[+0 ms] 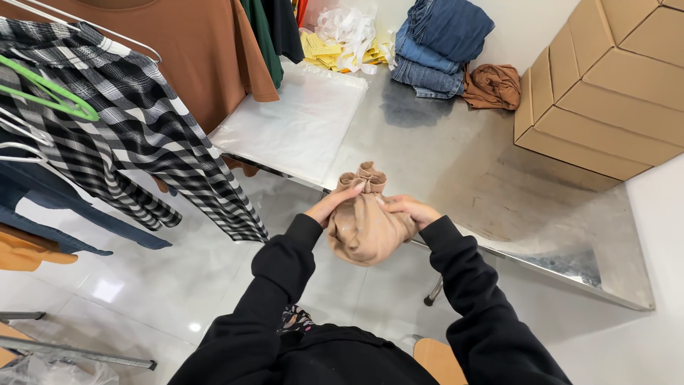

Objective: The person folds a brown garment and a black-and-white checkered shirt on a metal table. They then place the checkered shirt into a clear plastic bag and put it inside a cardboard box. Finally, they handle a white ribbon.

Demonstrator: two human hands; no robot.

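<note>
Two hands | left hand (333, 204), right hand (410, 209) clasp tan bundled garment (365, 227) | neck gathered, ruffled

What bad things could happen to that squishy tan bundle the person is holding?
1. Both hands, the left hand and the right hand, hold the tan bundle in a clear bag out past the edge of the metal table, so it might drop onto the floor if it slips.
2. The gathered top is only pinched, so it could spring open.
3. The clear plastic bags overhang the table edge and might slide off if bumped.
</note>
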